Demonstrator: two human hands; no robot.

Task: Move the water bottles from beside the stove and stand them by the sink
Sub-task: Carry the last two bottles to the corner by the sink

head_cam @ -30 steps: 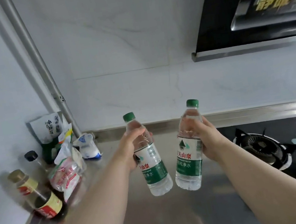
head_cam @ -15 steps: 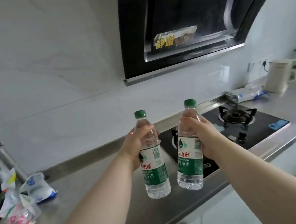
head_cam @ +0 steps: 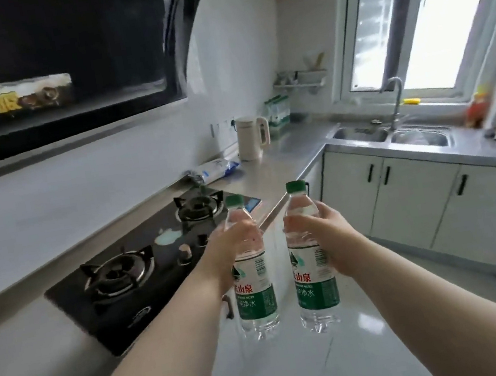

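At the far left the hood (head_cam: 59, 71) hangs over the black stove (head_cam: 143, 276), set in the surface (head_cam: 292, 148) that runs along the wall and turns toward the sink. Just right of the stove's near edge, out over the floor, the left hand (head_cam: 236, 243) holds the left bottle (head_cam: 256, 298) upright, its fingers (head_cam: 242, 229) clamped round the clear shoulder above the green label. Close beside it but apart, the right bottle (head_cam: 316, 289) is upright in the right hand (head_cam: 327, 235), whose fingers (head_cam: 298, 223) are wrapped round the same spot below the neck. Both bottles are in the air, clear of the surface, caps on, and look full or nearly so. Farther off the kettle (head_cam: 251, 137) sits on the surface, and at the far right, under the window, is the sink (head_cam: 389, 137) with its tap (head_cam: 396, 99). I judge the carry about midway: the bottles are off the stove side and the sink is well ahead. Full bottles like these should be moderately heavy for one hand, with thin walls that give under a squeeze and smooth plastic that may slip if damp; the high grip by the shoulder suits carrying, though a hold lower, round the label, would likely make it easier to set each base flat beside the sink
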